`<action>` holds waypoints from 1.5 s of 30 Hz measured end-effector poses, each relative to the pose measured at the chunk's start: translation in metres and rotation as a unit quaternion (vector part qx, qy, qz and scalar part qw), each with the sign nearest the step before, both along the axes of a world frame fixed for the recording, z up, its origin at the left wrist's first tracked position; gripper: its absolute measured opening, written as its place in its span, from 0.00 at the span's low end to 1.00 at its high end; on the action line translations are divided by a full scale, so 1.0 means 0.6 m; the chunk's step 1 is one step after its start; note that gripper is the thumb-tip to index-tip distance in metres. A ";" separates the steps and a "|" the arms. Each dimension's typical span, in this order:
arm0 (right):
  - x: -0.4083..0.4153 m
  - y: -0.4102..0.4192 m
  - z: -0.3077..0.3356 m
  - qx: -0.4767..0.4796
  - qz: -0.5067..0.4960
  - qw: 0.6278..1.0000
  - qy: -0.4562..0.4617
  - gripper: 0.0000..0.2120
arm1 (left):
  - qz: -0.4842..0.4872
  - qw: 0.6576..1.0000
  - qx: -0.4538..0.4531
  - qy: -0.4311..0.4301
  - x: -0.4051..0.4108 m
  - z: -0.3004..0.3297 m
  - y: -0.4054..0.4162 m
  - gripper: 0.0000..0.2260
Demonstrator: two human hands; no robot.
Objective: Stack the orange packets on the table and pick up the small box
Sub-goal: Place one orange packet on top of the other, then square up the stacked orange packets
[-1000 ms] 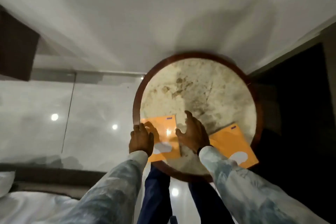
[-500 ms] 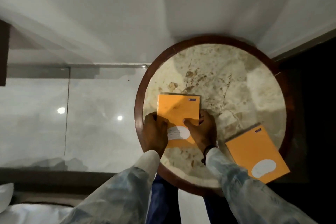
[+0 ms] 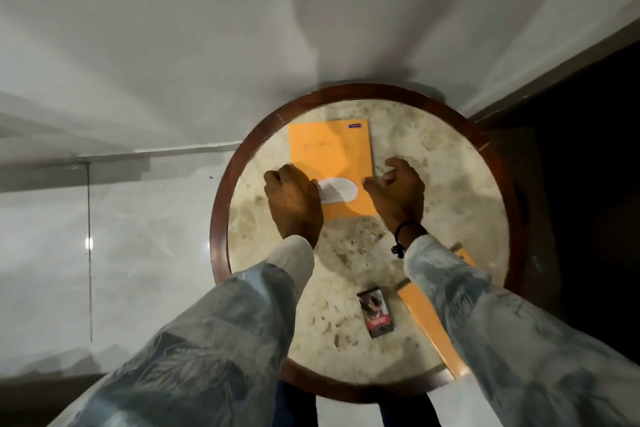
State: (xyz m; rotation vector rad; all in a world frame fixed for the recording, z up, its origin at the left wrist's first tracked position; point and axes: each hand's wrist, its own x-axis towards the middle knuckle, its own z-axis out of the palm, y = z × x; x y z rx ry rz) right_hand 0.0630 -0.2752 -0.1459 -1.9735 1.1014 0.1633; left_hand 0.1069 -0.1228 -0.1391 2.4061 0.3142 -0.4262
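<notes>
One orange packet with a white oval patch lies flat on the far half of the round marble table. My left hand rests on its near left corner with fingers curled down onto it. My right hand is at its near right edge; the thumb touches the packet and the other fingers are lifted and spread beside it. A second orange packet lies at the near right, mostly hidden under my right sleeve and overhanging the rim. The small dark box with a picture on it lies flat beside that packet.
The table has a dark wooden rim and stands close to a white wall. Glossy pale floor tiles spread to the left. Dark furniture stands right of the table. My legs are under the near edge.
The orange packet between my hands has slid away from me to the table's far half. My right hand's fingers have come off it. The view tilted down, and the small box now shows.
</notes>
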 end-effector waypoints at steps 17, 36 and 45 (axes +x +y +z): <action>-0.452 -0.176 0.036 -0.090 0.180 0.960 0.194 0.35 | 0.096 0.954 -0.007 0.285 -0.482 0.042 -0.230 0.19; -0.072 -0.086 0.048 0.087 -0.037 0.994 -0.059 0.13 | 0.058 0.992 -0.108 0.015 -0.050 0.058 -0.069 0.15; 0.034 -0.002 -0.015 -0.046 0.044 0.998 -0.015 0.13 | -0.010 0.998 0.039 0.051 0.050 0.021 -0.013 0.22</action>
